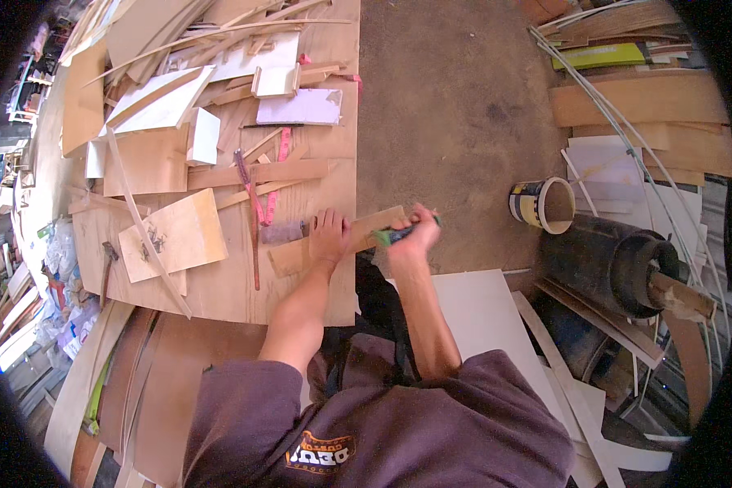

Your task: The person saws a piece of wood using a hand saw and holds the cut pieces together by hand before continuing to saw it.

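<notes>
A short, flat strip of wood lies slanted over the right edge of the wooden table, its far end sticking out past it. My left hand grips the strip near the edge, fingers curled over it. Close to the overhanging end, my right hand is closed around a green-and-black hand tool; motion blurs it, and its working end cannot be made out. A grey roll-shaped piece rests just left of my left hand.
Wood offcuts, white panels and a pink tape crowd the table. A hammer lies at its left edge. On the floor to the right stand a bucket and a black cylinder, beside stacked boards.
</notes>
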Action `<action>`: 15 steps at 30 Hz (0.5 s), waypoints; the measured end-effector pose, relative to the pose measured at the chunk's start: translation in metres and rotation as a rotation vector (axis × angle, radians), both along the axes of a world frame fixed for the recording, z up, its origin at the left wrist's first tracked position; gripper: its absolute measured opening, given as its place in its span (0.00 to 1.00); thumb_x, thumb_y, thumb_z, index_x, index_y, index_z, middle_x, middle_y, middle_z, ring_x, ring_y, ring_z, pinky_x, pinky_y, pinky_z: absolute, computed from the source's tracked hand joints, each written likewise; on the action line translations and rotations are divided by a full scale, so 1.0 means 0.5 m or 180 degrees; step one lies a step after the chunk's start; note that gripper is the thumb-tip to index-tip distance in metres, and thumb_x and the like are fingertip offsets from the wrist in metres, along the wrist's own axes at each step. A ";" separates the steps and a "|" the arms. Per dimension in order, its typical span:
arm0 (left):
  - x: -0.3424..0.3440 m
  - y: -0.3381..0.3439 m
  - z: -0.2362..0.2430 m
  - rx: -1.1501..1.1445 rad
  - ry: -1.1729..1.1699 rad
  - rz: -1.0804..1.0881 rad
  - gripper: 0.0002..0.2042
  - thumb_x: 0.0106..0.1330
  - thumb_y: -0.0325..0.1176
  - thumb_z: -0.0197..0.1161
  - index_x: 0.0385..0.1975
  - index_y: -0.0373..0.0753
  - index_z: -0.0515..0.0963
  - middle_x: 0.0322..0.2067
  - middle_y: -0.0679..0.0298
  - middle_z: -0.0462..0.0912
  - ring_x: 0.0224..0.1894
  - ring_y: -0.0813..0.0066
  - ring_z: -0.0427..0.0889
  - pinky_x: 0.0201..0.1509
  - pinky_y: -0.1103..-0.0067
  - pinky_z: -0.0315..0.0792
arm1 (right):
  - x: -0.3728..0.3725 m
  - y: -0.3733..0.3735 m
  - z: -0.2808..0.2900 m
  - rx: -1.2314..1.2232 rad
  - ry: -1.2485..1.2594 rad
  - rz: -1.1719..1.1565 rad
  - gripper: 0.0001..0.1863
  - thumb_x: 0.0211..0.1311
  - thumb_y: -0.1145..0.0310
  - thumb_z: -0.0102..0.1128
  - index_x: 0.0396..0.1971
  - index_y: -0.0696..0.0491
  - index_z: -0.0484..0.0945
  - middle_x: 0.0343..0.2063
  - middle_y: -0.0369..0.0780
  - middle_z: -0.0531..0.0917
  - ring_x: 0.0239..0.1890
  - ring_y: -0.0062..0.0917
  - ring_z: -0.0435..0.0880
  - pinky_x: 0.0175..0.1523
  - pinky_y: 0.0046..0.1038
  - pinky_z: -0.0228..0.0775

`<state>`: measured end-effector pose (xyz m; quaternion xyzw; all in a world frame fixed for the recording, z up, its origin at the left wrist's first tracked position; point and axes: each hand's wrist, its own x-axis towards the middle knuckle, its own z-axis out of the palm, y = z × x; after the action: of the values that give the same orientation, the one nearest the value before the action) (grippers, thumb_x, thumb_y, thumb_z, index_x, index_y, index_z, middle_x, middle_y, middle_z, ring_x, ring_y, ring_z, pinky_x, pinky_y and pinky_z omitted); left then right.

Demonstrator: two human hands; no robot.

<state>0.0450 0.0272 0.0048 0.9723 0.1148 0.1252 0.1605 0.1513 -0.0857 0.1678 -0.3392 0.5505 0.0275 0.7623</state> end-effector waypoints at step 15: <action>-0.007 -0.011 0.014 0.0225 -0.0188 -0.0171 0.06 0.62 0.35 0.56 0.29 0.39 0.73 0.33 0.59 0.74 0.42 0.60 0.73 0.47 0.65 0.67 | -0.030 0.012 -0.001 -0.0205 -0.0176 0.0035 0.15 0.62 0.80 0.49 0.38 0.41 0.61 0.21 0.30 0.59 0.17 0.18 0.56 0.18 0.22 0.51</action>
<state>0.0415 0.0218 0.0117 0.9760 0.0793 0.1536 0.1327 0.1362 -0.0798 0.1673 -0.3672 0.5280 0.0046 0.7657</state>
